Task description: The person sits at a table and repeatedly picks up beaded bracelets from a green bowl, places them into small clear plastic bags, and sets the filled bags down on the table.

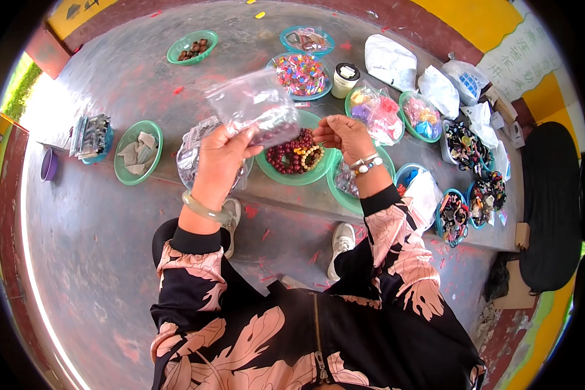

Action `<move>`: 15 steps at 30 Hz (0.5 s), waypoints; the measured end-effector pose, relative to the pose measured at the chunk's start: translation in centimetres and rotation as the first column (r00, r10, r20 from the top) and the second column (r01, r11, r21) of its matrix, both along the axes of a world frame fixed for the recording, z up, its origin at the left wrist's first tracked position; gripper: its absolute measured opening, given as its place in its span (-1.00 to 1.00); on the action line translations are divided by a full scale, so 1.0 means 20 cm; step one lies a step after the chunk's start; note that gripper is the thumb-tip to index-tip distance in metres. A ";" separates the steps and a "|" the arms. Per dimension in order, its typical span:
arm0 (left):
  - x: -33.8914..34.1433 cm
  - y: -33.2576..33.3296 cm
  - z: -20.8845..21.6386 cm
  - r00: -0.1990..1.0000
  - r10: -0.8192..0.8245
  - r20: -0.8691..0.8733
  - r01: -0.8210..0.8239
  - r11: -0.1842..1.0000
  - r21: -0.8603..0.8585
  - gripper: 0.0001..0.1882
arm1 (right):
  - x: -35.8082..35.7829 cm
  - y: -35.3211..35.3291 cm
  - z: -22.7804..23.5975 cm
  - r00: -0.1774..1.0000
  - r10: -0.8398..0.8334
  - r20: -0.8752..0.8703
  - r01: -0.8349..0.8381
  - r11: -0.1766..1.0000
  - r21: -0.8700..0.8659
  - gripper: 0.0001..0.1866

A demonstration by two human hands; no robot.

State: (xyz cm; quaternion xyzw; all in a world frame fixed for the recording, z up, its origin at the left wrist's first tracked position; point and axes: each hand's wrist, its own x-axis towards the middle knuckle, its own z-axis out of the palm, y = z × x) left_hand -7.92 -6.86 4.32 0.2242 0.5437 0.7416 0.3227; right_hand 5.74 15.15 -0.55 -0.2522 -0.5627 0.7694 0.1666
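Observation:
My left hand (pixel 222 156) is closed on a clear plastic bag (pixel 240 97), pinching it by its lower edge. Dark red beads (pixel 274 132) show through the bag's lower right part. Apart from the bag, my right hand (pixel 346 138) is raised to its right, with fingers curled together; whether anything small is between the fingertips cannot be made out. Beneath both hands stands a green basket (pixel 266 170) with dark red bead bracelets (pixel 279 160) and a paler yellow bead bracelet (pixel 312 158). Another green basket (pixel 387 159) with bagged items is partly hidden under my right wrist.
Left of me are a basket of grey cloth pouches (pixel 138 155), a stack of packets (pixel 91 136) and a purple bowl (pixel 49 165). Beyond stand a basket of colourful small pieces (pixel 300 75) and a lidded cup (pixel 346 79). White bags (pixel 390 63) and several filled baskets crowd the right.

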 end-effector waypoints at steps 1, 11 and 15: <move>-0.01 -0.01 0.02 0.999 0.034 -0.034 -0.034 0.999 0.001 -0.82 | -0.01 0.06 -0.08 0.994 0.010 0.107 -0.024 0.991 0.130 -0.73; -0.06 -0.05 -0.02 0.949 -0.022 -0.314 -0.036 0.984 -0.177 -0.80 | -0.17 0.16 -0.77 0.638 -0.233 0.734 -0.697 0.231 0.679 -0.69; -0.07 -0.04 -0.06 0.950 -0.059 -0.308 0.007 0.986 -0.168 -0.80 | -0.20 0.16 -0.86 0.601 -0.285 0.747 -0.714 0.229 0.662 -0.70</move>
